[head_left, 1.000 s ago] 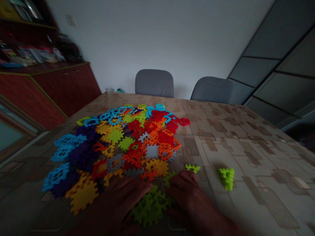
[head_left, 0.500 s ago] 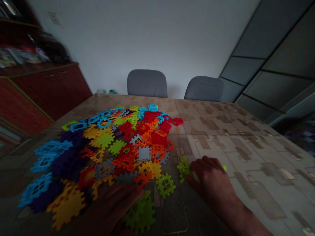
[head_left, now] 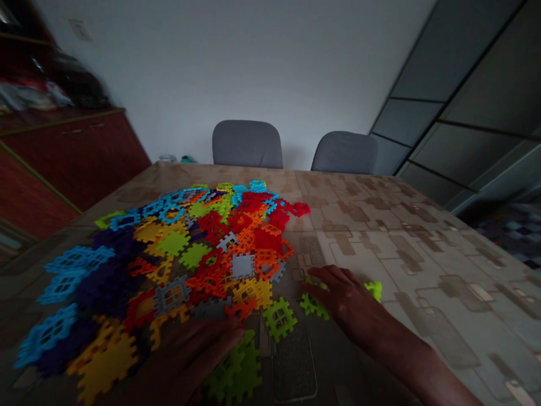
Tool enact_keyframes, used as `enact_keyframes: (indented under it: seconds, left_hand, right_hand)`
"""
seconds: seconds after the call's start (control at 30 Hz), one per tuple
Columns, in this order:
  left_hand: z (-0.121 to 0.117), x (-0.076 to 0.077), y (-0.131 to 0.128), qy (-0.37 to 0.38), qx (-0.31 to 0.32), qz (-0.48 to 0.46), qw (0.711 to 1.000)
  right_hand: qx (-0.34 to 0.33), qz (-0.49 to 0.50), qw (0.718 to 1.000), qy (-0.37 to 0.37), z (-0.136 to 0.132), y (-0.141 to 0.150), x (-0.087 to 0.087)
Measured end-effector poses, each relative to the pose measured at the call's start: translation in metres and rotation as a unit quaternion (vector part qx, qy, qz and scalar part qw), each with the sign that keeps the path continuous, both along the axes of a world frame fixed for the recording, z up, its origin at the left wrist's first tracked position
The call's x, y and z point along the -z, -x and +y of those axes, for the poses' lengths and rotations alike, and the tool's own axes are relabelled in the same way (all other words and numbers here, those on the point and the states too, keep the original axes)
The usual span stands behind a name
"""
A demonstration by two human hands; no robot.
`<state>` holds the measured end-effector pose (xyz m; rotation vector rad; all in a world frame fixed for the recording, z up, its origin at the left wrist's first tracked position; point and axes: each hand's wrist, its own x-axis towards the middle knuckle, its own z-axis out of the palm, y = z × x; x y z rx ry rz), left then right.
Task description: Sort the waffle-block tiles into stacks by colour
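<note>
My left hand (head_left: 198,347) lies low over the near edge of the pile, fingers stretched out flat. Under and beside its fingertips are green notched plastic building pieces (head_left: 245,369), partly covered. My right hand (head_left: 340,296) reaches over another green piece (head_left: 313,306), its fingers spread and touching the top of it. Between the hands a green window-shaped piece (head_left: 280,319) lies flat on the tabletop. Beyond my right wrist a small green piece (head_left: 373,290) shows in part.
A wide pile of interlocking pieces in red (head_left: 270,237), orange, yellow (head_left: 107,363), blue (head_left: 63,285), purple and grey (head_left: 243,266) covers the left half of the patterned table (head_left: 380,225). Two grey chairs (head_left: 247,144) stand at the far side, a reddish cabinet (head_left: 76,158) at the left.
My right hand has moved from the near green pieces rightward to a separate green piece, and its fingers have spread over it. My left hand stays by the near green pieces. The view has turned right.
</note>
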<state>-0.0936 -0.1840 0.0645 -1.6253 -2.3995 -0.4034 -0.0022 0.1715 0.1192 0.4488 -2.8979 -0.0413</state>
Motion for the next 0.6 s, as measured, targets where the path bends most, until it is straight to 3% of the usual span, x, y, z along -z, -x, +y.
enact_keyframes:
  seconds: [0.23, 0.6]
  left_hand:
    - [0.003, 0.000, 0.005, -0.010, 0.037, 0.009, 0.999]
    - [0.000, 0.004, 0.004, -0.007, 0.027, -0.010, 1.000]
  right_hand:
    - [-0.002, -0.011, 1.000, 0.022, 0.004, 0.003, 0.011]
    - [-0.017, -0.034, 0.997, 0.073, 0.013, 0.006, 0.000]
